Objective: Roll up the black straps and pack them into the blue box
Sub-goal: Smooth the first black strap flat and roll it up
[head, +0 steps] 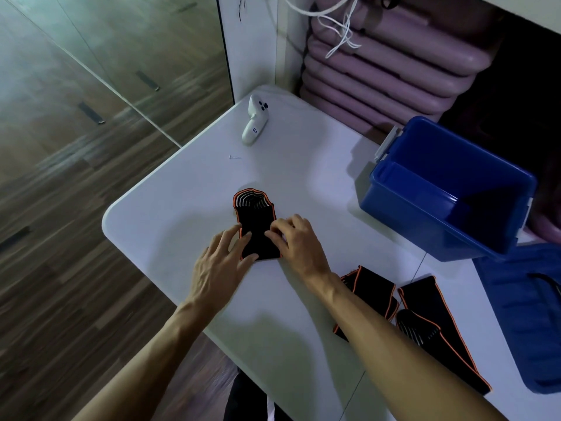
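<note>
A black strap with orange edging (254, 218) lies flat on the white table (182, 208), its grey-striped end pointing away from me. My left hand (220, 262) presses its near left edge with spread fingers. My right hand (296, 241) pinches the strap's near right part with curled fingers. Two more black straps (368, 291) (431, 323) lie to the right of my right forearm, partly hidden by it. The blue box (403, 220) stands open at the table's right side, and I see nothing inside it.
A white handheld controller (254, 120) and a tiny screw (235, 157) lie at the table's far side. The blue lid (522, 311) rests at the right edge. Stacked purple mats (394, 62) and white cords sit behind. Wood floor lies left.
</note>
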Motion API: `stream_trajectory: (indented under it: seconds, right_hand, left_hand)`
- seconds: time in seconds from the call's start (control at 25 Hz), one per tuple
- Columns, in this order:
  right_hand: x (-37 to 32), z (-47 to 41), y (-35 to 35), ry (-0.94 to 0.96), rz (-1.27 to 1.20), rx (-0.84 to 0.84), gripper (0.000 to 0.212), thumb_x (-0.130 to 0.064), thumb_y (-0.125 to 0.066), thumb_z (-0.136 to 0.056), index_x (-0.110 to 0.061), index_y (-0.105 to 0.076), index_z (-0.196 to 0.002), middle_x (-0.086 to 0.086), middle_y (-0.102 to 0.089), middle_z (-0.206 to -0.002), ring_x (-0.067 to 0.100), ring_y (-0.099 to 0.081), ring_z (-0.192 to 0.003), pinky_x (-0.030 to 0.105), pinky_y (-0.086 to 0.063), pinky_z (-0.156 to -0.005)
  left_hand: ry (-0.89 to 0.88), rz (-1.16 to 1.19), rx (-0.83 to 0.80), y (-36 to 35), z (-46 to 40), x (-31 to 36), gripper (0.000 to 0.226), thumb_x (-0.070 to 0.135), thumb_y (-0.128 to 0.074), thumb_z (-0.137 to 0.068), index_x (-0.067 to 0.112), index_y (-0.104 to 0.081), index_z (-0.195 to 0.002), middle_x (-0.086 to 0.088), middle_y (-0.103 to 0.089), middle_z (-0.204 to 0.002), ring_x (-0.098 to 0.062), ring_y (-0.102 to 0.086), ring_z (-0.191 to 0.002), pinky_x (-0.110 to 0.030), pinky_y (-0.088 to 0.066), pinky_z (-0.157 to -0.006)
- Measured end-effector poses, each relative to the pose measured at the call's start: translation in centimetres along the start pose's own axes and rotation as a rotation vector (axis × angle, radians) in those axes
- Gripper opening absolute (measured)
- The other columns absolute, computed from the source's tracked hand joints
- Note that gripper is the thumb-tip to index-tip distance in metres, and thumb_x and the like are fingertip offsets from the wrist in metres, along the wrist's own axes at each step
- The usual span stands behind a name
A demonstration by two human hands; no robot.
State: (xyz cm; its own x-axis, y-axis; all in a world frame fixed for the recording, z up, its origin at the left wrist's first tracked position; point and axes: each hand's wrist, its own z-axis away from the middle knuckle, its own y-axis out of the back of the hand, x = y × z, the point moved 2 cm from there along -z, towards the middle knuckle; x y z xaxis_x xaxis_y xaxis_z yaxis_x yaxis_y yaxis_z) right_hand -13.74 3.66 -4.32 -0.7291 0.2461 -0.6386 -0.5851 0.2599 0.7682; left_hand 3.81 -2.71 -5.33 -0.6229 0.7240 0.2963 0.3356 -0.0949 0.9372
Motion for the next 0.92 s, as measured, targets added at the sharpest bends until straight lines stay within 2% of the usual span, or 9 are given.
stream_trajectory:
  seconds: [0.12, 0.2, 0.32, 0.44, 0.56, 0.68, 0.8, 0.84, 0.92]
  right_hand:
    - [0.9, 0.8, 0.5, 0.114, 0.145, -0.097, 0.048, -0.054, -0.065, -0.081, -0.021, -0.061, -0.116, 0.005, -0.052, -0.129, 0.027, -0.046, -0.109, 0.036, -0.049, -0.079]
    - [1.2, 0.8, 0.7, 0.191, 0.246, -0.167, 0.060, -0.047, -0.074, -0.076, -0.017, -0.056, -0.124, 0.005, -0.052, -0.135, 0.029, -0.049, -0.113, 0.044, -0.053, -0.083]
    - [1.1, 0.3, 1.0, 0.209, 0.169, -0.176, 0.058, -0.041, -0.073, -0.079, -0.014, -0.055, -0.127, 0.003, -0.057, -0.129, 0.025, -0.051, -0.112, 0.044, -0.052, -0.085]
    - [0.9, -0.2, 1.4, 0.159, 0.056, -0.242, 0.054, -0.048, -0.058, -0.091, -0.016, -0.051, -0.134, 0.002, -0.060, -0.123, 0.020, -0.050, -0.109, 0.036, -0.048, -0.089]
    - [0.4, -1.4, 1.3, 0.017, -0.081, -0.315, 0.044, -0.048, -0.050, -0.097, -0.014, -0.059, -0.123, 0.006, -0.065, -0.106, 0.020, -0.056, -0.097, 0.040, -0.049, -0.086]
    - [-0.2, -2.4, 1.3, -0.136, -0.194, -0.287, 0.045, -0.047, -0.057, -0.094, -0.011, -0.056, -0.121, 0.004, -0.066, -0.095, 0.020, -0.062, -0.086, 0.036, -0.051, -0.077]
    - [0.1, -2.8, 1.2, -0.275, -0.283, -0.318, 0.063, -0.050, -0.063, -0.088, -0.016, -0.042, -0.138, 0.005, -0.065, -0.105, 0.019, -0.062, -0.097, 0.032, -0.049, -0.084]
    - [0.1, -2.9, 1.1, -0.282, -0.293, -0.335, 0.061, -0.052, -0.063, -0.086, -0.017, -0.049, -0.134, 0.007, -0.065, -0.108, 0.020, -0.063, -0.100, 0.037, -0.051, -0.088]
    - [0.3, -2.7, 0.9, -0.285, -0.353, -0.343, 0.049, -0.052, -0.065, -0.083, -0.019, -0.060, -0.120, 0.005, -0.065, -0.111, 0.019, -0.064, -0.101, 0.043, -0.053, -0.091]
  left_hand:
    - [-0.061, -0.030, -0.074, 0.0, -0.1, -0.5, 0.060, 0.048, -0.058, -0.086, 0.012, -0.052, -0.133, -0.007, -0.054, -0.137, -0.025, -0.059, -0.116, -0.038, -0.056, -0.083]
    - [-0.071, 0.024, -0.079, 0.5, -0.5, -0.5, 0.056, 0.047, -0.052, -0.089, 0.012, -0.052, -0.132, -0.006, -0.056, -0.134, -0.025, -0.061, -0.114, -0.038, -0.056, -0.083]
    - [-0.082, 0.162, -0.126, 1.5, -0.8, -0.7, 0.061, 0.054, -0.037, -0.093, 0.013, -0.046, -0.138, -0.004, -0.056, -0.133, -0.024, -0.056, -0.118, -0.035, -0.050, -0.091]
    - [-0.033, 0.263, -0.173, 2.1, -1.8, -1.6, 0.066, 0.058, -0.030, -0.094, 0.014, -0.043, -0.140, -0.004, -0.063, -0.118, -0.023, -0.059, -0.106, -0.032, -0.047, -0.086]
    - [0.202, 0.399, -0.154, 1.9, -3.1, -1.8, 0.050, 0.053, -0.043, -0.093, 0.017, -0.053, -0.127, -0.005, -0.071, -0.101, -0.024, -0.066, -0.095, -0.028, -0.047, -0.077]
    - [0.538, 0.611, -0.123, 1.6, -3.9, -1.4, 0.036, 0.039, -0.060, -0.089, 0.018, -0.053, -0.118, 0.000, -0.069, -0.085, -0.019, -0.066, -0.084, -0.015, -0.042, -0.067]
    - [0.554, 0.614, -0.206, 0.5, -4.5, -2.2, 0.047, 0.051, -0.059, -0.085, 0.017, -0.061, -0.117, -0.006, -0.064, -0.099, -0.020, -0.062, -0.087, -0.028, -0.049, -0.077]
    - [0.544, 0.649, -0.238, 0.3, -4.8, -2.6, 0.047, 0.055, -0.058, -0.083, 0.018, -0.065, -0.112, -0.008, -0.064, -0.103, -0.020, -0.062, -0.087, -0.029, -0.050, -0.074]
    - [0.568, 0.816, -0.299, 1.1, -5.0, -2.6, 0.034, 0.045, -0.062, -0.086, 0.018, -0.066, -0.108, -0.007, -0.066, -0.106, -0.019, -0.065, -0.084, -0.024, -0.049, -0.065]
